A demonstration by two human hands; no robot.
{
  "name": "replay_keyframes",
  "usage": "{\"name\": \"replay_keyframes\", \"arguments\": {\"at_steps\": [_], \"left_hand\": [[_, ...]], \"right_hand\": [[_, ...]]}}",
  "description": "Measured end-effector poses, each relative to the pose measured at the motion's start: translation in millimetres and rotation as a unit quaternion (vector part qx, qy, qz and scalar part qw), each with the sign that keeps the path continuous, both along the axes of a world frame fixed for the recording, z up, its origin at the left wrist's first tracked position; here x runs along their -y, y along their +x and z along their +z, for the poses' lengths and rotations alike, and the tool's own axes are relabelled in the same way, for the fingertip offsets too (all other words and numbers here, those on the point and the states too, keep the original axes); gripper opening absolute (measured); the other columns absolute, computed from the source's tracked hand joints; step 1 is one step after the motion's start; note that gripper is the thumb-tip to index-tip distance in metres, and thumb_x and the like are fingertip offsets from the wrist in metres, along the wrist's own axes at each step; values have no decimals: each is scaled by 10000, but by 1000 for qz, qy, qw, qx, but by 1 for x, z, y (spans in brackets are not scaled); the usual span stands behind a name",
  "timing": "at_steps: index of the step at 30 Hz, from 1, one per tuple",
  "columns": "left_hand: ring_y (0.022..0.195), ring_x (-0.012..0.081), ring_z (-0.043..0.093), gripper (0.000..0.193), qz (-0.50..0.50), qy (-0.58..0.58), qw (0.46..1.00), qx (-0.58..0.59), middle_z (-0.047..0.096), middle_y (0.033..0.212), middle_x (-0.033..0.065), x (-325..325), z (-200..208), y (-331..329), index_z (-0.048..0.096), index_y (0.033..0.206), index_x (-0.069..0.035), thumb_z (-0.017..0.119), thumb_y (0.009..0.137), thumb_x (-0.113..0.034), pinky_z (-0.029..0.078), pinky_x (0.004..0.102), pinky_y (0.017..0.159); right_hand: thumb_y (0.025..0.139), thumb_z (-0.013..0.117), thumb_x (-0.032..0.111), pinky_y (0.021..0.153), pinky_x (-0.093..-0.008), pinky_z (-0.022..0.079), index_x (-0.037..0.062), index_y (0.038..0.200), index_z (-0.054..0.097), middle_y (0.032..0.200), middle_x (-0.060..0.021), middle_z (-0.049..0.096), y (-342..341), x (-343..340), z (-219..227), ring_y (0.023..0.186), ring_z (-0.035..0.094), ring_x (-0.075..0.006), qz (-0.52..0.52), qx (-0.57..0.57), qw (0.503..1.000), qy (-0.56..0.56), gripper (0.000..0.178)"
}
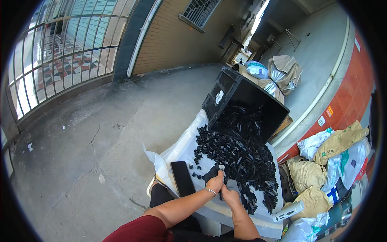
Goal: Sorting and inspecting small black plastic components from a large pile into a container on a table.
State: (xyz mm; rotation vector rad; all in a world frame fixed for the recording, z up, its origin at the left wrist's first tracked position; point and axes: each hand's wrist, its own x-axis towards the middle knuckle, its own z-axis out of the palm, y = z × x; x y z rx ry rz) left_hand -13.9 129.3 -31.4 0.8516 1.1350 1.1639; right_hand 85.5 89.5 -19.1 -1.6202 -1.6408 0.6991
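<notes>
My left hand (215,182), with a bracelet at the wrist, and my right hand (230,195) are close together over the near edge of a pile of small black plastic pieces (242,157). Dark and grey coverings show on the fingers. Both hands look closed, fingertips nearly meeting; anything between them is too small to make out. The pile spreads over a white-covered table (205,163) and reaches into a black crate (262,107) tipped on its side. A few loose pieces lie left of my hands, beside a dark phone (182,178).
White sheeting (157,159) hangs at the table's left edge. A white tube (288,211) lies at its right corner. Brown and white sacks (308,175) are heaped to the right; more bags (282,74) stand behind the crate. A barred fence (68,52) borders the concrete floor (88,133).
</notes>
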Motion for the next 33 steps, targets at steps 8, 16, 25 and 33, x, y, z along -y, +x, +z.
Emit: {"name": "replay_keyframes", "arguments": {"at_steps": [8,16,25,33], "left_hand": [[891,322,585,563,-18,-41,999,18,612,824,231,-2,16,-22,594,986,-49,332,829,-523,438,344,768],[815,296,600,532,-255,254,916,-174,617,900,187,2,20,-71,435,1225,-109,596,750,-286,461,329,732],[955,325,561,739,-353,121,902,-219,584,980,267,48,46,-110,626,1010,-44,378,759,-693,420,322,828],[682,277,553,486,-198,177,956,-121,583,718,165,42,33,-111,568,853,9,340,903,-417,431,354,654]], "right_hand": [[812,620,254,474,-225,323,95,843,601,696,-1,585,-33,14,16,556,462,-84,-117,-209,954,-181,163],[815,544,229,682,-364,440,-14,860,575,812,-151,591,-9,13,51,736,564,-302,93,182,956,210,249],[768,617,260,597,-373,446,6,801,602,712,-133,599,-29,54,68,654,578,-297,128,304,935,131,257],[836,508,237,659,-394,438,8,898,574,791,-164,588,-51,60,84,738,561,-327,94,196,953,212,246]]}}
